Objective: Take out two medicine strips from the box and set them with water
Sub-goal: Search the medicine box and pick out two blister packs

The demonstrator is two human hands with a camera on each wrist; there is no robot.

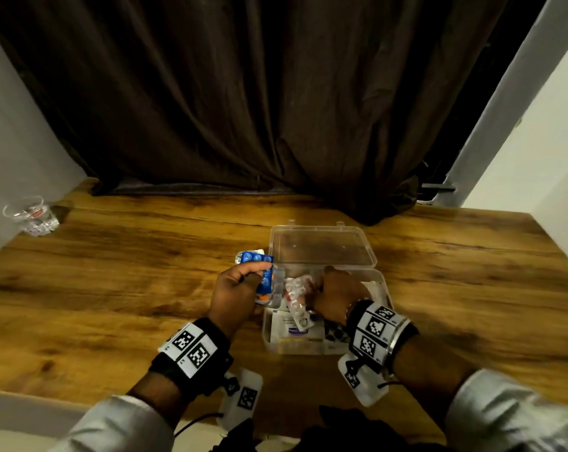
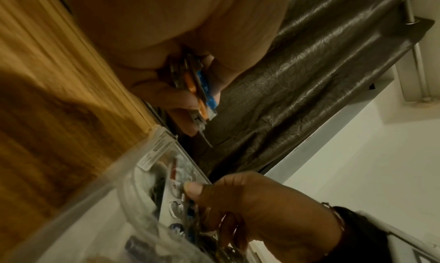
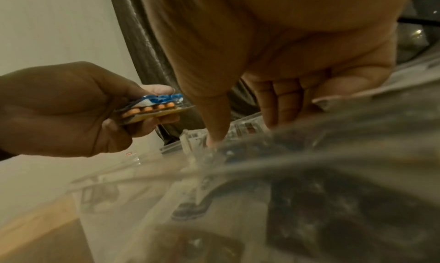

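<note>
A clear plastic box (image 1: 384,288) lies on the wooden table with its lid (image 1: 321,246) folded back. Loose medicine strips and packets fill it. My left hand (image 1: 240,285) hovers just left of the box and grips a blue strip and an orange strip (image 1: 263,282) stacked together; the stack also shows edge-on in the left wrist view (image 2: 202,90) and in the right wrist view (image 3: 154,107). My right hand (image 1: 334,291) reaches into the box, its thumb and fingers pinching a clear strip with red print (image 2: 176,176). A glass (image 1: 31,216) stands at the table's far left.
A dark curtain (image 1: 276,109) hangs behind the table and brushes its back edge. White walls close in on both sides. Bare wood (image 1: 129,272) stretches between the box and the glass. The table's near edge lies just under my forearms.
</note>
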